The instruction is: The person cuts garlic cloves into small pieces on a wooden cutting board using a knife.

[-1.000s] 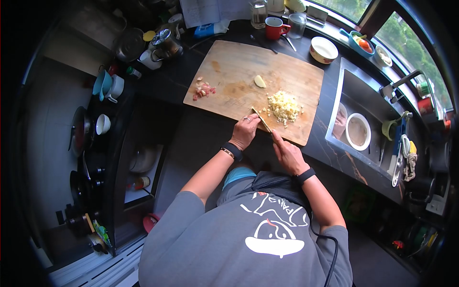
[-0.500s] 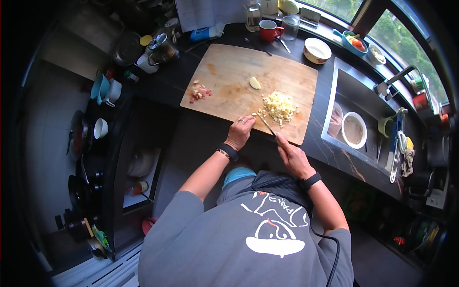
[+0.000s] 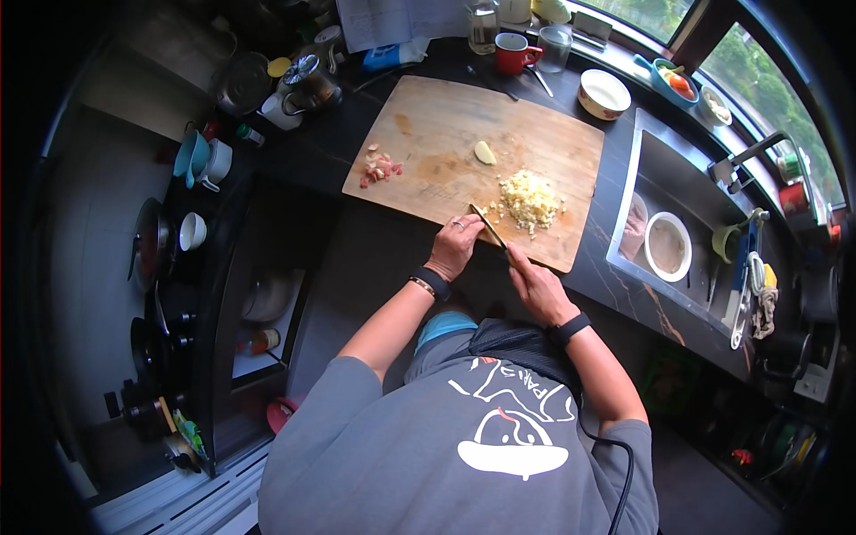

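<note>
A wooden cutting board [image 3: 446, 120] lies at the counter's front edge. My right hand [image 3: 540, 291] is closed round the handle of a knife [image 3: 488, 223], its blade slanting up and left over the board's near edge. Beside the blade tip, my left hand [image 3: 455, 244] has its fingers bent and pressed together; whatever they hold is hidden. Just right of the knife is a heap of finely chopped pale yellow bits [image 3: 530, 198]. One larger pale piece [image 3: 484, 152] lies farther back. Small pink and whitish scraps [image 3: 380, 167] are gathered at the board's left.
To the right is a sink [image 3: 629, 223] with a white round bowl [image 3: 667, 246] in it. Behind the board stand a red mug [image 3: 514, 59], a glass jar [image 3: 554, 49] and a patterned bowl [image 3: 604, 94]. A metal pot [image 3: 312, 85] sits at the back left.
The knife tip has swung left, close against my left fingertips, and the blade looks steeper. Both hands stay near the board's front edge. The whole view has shifted slightly.
</note>
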A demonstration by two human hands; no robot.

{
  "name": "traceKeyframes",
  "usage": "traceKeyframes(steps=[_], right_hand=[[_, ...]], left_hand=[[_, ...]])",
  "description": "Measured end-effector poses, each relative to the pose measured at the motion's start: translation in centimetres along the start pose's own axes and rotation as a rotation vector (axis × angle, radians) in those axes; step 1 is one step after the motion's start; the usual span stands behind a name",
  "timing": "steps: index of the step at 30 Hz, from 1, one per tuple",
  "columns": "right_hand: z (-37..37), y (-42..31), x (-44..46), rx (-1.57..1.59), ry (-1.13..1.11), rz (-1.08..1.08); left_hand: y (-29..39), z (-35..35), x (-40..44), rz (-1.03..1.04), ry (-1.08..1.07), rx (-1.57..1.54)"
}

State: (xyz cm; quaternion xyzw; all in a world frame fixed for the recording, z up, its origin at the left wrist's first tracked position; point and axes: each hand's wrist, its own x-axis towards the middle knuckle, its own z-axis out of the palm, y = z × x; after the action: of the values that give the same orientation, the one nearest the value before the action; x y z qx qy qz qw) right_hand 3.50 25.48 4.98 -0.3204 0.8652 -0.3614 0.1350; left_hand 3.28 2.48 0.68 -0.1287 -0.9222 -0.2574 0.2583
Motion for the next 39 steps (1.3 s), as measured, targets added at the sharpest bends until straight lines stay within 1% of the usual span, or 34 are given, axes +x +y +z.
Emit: traceKeyframes(steps=[5, 8, 10, 11, 13, 14, 15, 17, 22, 24, 28, 33, 37, 39], right_hand=[[1.5, 0.9, 0.9, -0.018, 0.058, 0.002], [1.4, 1.5, 0.4, 0.06, 0.13, -0.027], [1.0, 2.0, -0.1, 0.113, 0.239, 0.028], [0.8, 2.2, -0.4, 0.11, 0.24, 0.028], [-0.2, 1.7, -0.7, 0.121, 0.189, 0.136], [0.1, 1.7, -0.8, 0.097, 0.251, 0.019], [-0.2, 1.0, -0.9, 0.094, 0.253, 0.016], [-1.1, -0.8, -1.0, 0.099, 0.066, 0.101], [-1.2, -1.0, -1.0, 0.066, 0.048, 0.077], [-1.2, -1.1, -1.0, 0.025, -0.006, 0.078], [-0.8, -1.0, -1.0, -0.003, -0.005, 0.059], [0.8, -0.3, -0.2, -0.129, -0.007, 0.041], [1.7, 0.6, -0.1, -0.114, 0.051, 0.029], [1.3, 0.6, -0.6, -0.022, 0.089, -0.003]], left_hand=[[0.5, -0.2, 0.1, -0.002, 0.037, 0.019], [0.4, -0.2, 0.0, -0.012, 0.046, 0.042], [0.2, -0.1, -0.1, -0.015, 0.042, 0.021], [0.1, -0.1, -0.1, -0.02, 0.041, 0.003], [-0.2, -0.2, -0.1, -0.01, 0.043, -0.01], [-0.4, -0.2, 0.0, 0.0, 0.041, -0.02], [-0.5, -0.2, -0.1, 0.001, 0.044, -0.02], [-0.7, -0.2, -0.1, 0.003, 0.026, -0.035], [-1.0, -0.1, -0.3, 0.059, -0.001, 0.032], [-0.9, -0.2, -0.2, 0.067, -0.005, 0.049], [-0.6, -0.3, -0.1, 0.058, -0.008, 0.034], [-0.5, -0.4, -0.1, 0.066, -0.024, 0.05], [-0.2, -0.5, -0.3, 0.053, -0.037, 0.055], [0.0, -0.8, -0.3, 0.05, -0.033, 0.043]])
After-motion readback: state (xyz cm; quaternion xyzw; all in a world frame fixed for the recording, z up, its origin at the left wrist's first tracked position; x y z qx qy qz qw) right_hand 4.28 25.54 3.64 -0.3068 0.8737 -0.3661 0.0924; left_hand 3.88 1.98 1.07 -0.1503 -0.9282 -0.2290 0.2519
